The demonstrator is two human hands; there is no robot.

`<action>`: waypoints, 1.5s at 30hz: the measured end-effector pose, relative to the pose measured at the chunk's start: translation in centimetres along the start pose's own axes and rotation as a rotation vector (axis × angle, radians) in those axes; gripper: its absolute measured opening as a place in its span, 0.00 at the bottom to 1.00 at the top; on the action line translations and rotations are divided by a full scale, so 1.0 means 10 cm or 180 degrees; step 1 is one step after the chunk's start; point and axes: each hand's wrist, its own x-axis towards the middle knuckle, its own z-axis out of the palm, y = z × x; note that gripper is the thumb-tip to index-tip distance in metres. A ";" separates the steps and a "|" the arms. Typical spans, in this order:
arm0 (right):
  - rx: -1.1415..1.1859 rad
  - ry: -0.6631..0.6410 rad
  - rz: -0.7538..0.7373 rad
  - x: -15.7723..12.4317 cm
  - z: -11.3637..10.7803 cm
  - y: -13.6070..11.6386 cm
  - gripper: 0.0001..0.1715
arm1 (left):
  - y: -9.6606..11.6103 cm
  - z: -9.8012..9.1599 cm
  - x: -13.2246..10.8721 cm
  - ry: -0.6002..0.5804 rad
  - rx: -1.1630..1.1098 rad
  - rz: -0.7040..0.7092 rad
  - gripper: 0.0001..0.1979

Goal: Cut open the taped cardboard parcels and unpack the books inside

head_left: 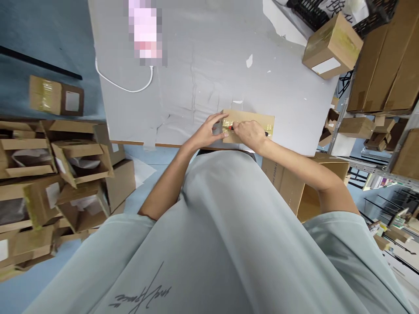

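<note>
A small cardboard box point(245, 115) with shiny tape along its top lies at the near edge of the table. My left hand point(209, 131) grips its left end, with the fingers at the far corner and the thumb at the near one. Over the top of the box, my right hand point(251, 133) is closed around a red and black utility knife point(231, 127). The knife lies along the taped seam; most of its handle is hidden in my fist, and its black end point(266, 134) sticks out on the right.
The grey table point(209, 52) carries a white cable point(127, 90), a blurred-out pink item point(145, 30) and a taped carton point(332, 48). Opened cartons point(78, 161) are stacked at left. A large open carton point(307, 196) stands below the table at right, near shelving point(373, 170).
</note>
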 end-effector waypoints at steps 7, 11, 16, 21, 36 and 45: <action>-0.0078 -0.0197 0.0117 -0.11 0.15 0.24 0.20 | 0.08 0.03 -0.01 0.0023 0.0146 0.0029 0.49; -0.0019 -0.0252 0.0174 -0.18 0.24 0.35 0.22 | 0.11 0.10 0.00 0.0009 0.0209 0.0032 0.48; 0.0022 -0.0508 0.0538 -0.42 0.36 0.62 0.24 | 0.14 0.12 -0.01 0.0007 0.0268 -0.0052 0.46; 0.0076 -0.0683 0.1117 -0.93 0.65 1.19 0.24 | 0.10 0.13 0.01 0.0052 0.0292 -0.0030 0.45; 0.0811 -0.0042 0.1215 -1.14 0.94 0.90 0.31 | 0.08 0.19 -0.01 0.0160 0.0046 -0.0229 0.46; 0.0626 -0.0125 0.0727 -0.69 0.83 0.90 0.32 | 0.16 0.21 -0.02 0.0248 0.0098 -0.0266 0.44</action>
